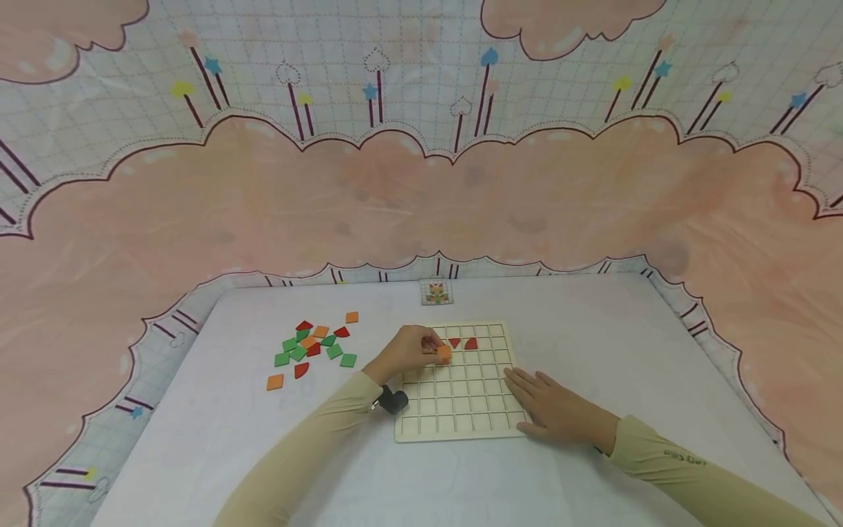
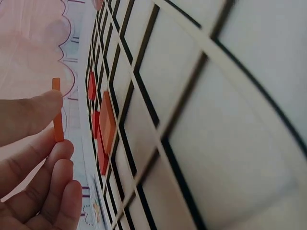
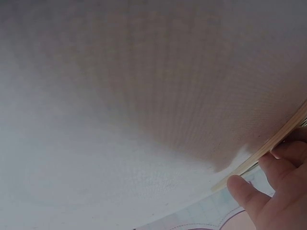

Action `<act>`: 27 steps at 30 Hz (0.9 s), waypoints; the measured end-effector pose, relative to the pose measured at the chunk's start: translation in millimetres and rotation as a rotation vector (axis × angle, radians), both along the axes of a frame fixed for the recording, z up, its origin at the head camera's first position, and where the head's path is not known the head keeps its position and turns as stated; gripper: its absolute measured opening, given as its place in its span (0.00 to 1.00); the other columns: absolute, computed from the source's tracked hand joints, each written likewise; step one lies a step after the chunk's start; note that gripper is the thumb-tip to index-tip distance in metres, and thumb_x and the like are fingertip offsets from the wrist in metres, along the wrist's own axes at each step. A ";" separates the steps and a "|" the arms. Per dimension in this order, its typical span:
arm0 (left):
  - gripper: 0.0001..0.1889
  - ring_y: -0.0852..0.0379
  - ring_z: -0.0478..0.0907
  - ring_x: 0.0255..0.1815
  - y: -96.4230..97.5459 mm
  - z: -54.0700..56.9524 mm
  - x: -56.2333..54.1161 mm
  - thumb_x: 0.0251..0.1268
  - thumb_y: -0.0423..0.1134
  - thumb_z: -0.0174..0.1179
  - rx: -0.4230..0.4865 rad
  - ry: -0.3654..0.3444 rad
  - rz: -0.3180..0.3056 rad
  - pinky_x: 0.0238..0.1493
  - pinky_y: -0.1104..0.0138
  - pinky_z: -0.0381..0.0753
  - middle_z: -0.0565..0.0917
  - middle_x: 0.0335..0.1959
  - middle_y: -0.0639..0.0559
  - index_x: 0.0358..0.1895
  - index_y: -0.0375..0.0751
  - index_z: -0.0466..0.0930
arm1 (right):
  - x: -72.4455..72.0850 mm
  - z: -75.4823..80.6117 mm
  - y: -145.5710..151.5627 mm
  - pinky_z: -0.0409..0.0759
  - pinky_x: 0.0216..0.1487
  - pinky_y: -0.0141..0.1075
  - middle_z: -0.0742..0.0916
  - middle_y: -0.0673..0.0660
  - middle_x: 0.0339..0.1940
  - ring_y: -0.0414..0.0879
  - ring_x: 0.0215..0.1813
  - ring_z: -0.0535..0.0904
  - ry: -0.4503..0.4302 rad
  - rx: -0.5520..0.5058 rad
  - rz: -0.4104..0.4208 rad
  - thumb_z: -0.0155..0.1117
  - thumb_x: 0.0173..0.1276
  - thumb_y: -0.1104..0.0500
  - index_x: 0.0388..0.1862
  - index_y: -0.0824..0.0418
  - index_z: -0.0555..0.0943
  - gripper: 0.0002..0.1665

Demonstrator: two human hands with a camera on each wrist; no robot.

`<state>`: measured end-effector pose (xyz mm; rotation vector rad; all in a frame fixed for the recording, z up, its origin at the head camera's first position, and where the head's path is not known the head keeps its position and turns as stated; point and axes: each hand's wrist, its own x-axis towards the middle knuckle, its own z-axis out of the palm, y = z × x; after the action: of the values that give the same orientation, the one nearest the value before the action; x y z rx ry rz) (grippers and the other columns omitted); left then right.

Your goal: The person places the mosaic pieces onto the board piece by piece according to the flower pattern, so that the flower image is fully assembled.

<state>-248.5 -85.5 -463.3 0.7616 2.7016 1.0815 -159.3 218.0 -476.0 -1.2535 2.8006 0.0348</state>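
Observation:
My left hand (image 1: 413,347) pinches an orange square tile (image 2: 58,125) between thumb and fingers, above the upper left part of a pale wooden grid board (image 1: 461,406). The left wrist view has the held tile edge-on, apart from the board. Another orange tile (image 2: 108,122) sits on the grid there beside several red pieces (image 2: 101,155). From the head view, a red triangle (image 1: 455,342) and a red quarter-round piece (image 1: 471,344) show near the top row. My right hand (image 1: 560,410) rests on the board's right edge, fingers extended.
Loose green, red and orange pieces (image 1: 298,353) are scattered on the white table (image 1: 197,439) left of the board. A small card (image 1: 437,293) with a coloured picture lies behind the board. Patterned cloth (image 1: 421,197) rises behind the table.

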 end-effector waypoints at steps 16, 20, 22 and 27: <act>0.08 0.61 0.75 0.33 23.2 -3.4 -7.5 0.51 0.34 0.69 -0.064 0.005 -0.066 0.39 0.69 0.76 0.84 0.31 0.49 0.35 0.35 0.85 | -0.6 -3.1 1.7 0.62 0.68 0.54 0.61 0.63 0.74 0.57 0.74 0.57 -0.012 -0.013 -0.006 0.50 0.70 0.41 0.72 0.68 0.57 0.43; 0.08 0.62 0.75 0.32 22.5 -7.1 -9.0 0.48 0.33 0.70 -0.044 0.019 -0.092 0.39 0.70 0.76 0.83 0.30 0.52 0.34 0.35 0.84 | -0.2 -2.2 1.6 0.64 0.67 0.54 0.63 0.64 0.74 0.58 0.73 0.59 0.008 -0.027 0.007 0.51 0.69 0.41 0.71 0.69 0.58 0.42; 0.09 0.61 0.75 0.32 22.9 -8.0 -9.7 0.47 0.33 0.70 -0.058 0.019 -0.090 0.38 0.70 0.76 0.84 0.30 0.52 0.34 0.36 0.85 | 0.2 -1.9 2.0 0.65 0.66 0.54 0.64 0.65 0.73 0.59 0.73 0.61 0.026 -0.040 0.019 0.52 0.69 0.42 0.70 0.70 0.59 0.42; 0.08 0.59 0.77 0.34 25.5 -8.2 -10.8 0.50 0.34 0.69 -0.111 0.017 -0.065 0.39 0.69 0.77 0.85 0.32 0.49 0.35 0.36 0.86 | 0.6 -1.5 2.8 0.64 0.66 0.54 0.64 0.64 0.73 0.58 0.73 0.60 0.024 -0.038 0.021 0.52 0.69 0.42 0.70 0.70 0.59 0.42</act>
<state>-259.3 -60.0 -471.5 0.8363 2.7036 0.9072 -158.6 220.8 -477.5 -1.2994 2.8219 -0.0026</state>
